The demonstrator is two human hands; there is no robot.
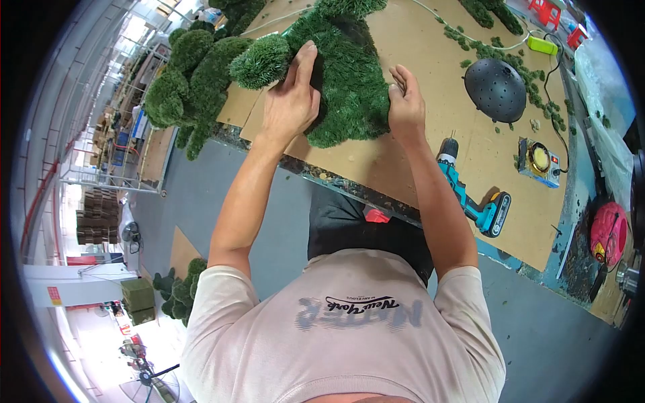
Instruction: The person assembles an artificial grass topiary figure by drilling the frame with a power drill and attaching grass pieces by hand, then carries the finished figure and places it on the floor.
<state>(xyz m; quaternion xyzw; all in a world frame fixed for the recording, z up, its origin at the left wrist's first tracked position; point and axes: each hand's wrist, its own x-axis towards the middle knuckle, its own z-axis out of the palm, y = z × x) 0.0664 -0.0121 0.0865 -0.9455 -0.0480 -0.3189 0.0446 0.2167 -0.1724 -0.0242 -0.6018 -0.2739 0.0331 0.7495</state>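
Observation:
A green artificial-grass topiary piece (pixel 353 94) lies on the brown board of the workbench, with a rounded limb (pixel 261 62) sticking out at its left. My left hand (pixel 292 97) is at the crease between limb and body, index finger stretched along the grass and the other fingers partly hidden; it appears to grip there. At the piece's right edge, my right hand (pixel 406 104) has its thumb against the grass and its fingers curled. A dark patch (pixel 356 30) shows near the top of the body.
A teal cordless drill (pixel 463 191) lies right of my right forearm. Beyond it are a black perforated dome (pixel 496 91), a small device with a round yellow top (pixel 539 160), a lime-green block (pixel 541 46) and grass scraps. More grass-covered figures (pixel 208 80) stand at left; a pink object (pixel 608 234) sits far right.

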